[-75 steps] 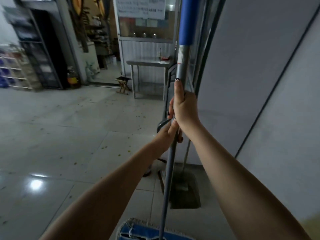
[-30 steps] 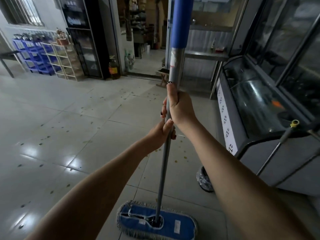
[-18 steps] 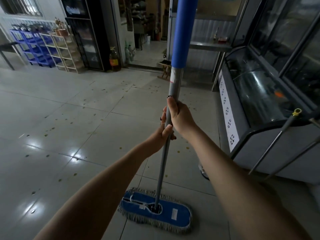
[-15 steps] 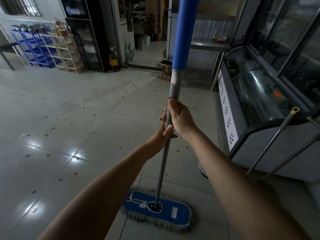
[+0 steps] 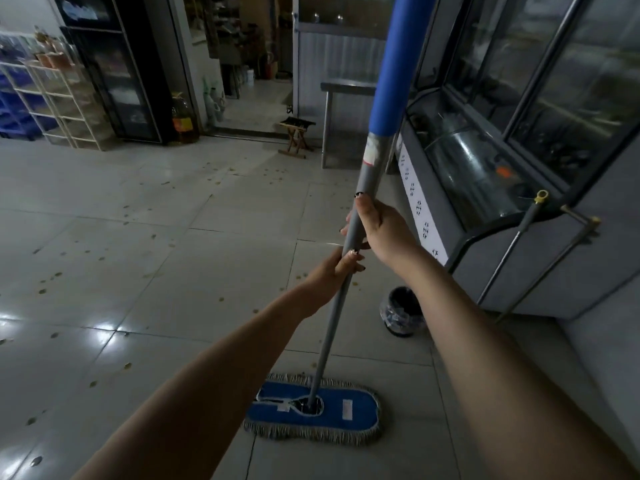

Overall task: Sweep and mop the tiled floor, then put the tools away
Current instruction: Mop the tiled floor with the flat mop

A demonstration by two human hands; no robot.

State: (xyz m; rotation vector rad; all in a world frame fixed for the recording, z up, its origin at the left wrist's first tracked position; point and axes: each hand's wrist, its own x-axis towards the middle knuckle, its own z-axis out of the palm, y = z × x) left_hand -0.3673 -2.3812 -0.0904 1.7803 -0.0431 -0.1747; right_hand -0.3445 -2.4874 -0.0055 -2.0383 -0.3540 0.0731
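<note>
Grey metal tubing forms the mop handle, sleeved in smooth blue foam at its upper end. It slants up and slightly right from the mop head, a blue oblong pad with a shaggy grey fringe. The pad lies flat on the glossy pale tiled floor, long axis left to right, near the floor's right edge by a glass-fronted cabinet. Both hands curl round the tube, with the right hand just above the left hand. Brown specks dot the tiles.

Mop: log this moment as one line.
stage: mopping | left hand: grips mop handle | right hand: grips higher | mop head: flat on floor
</note>
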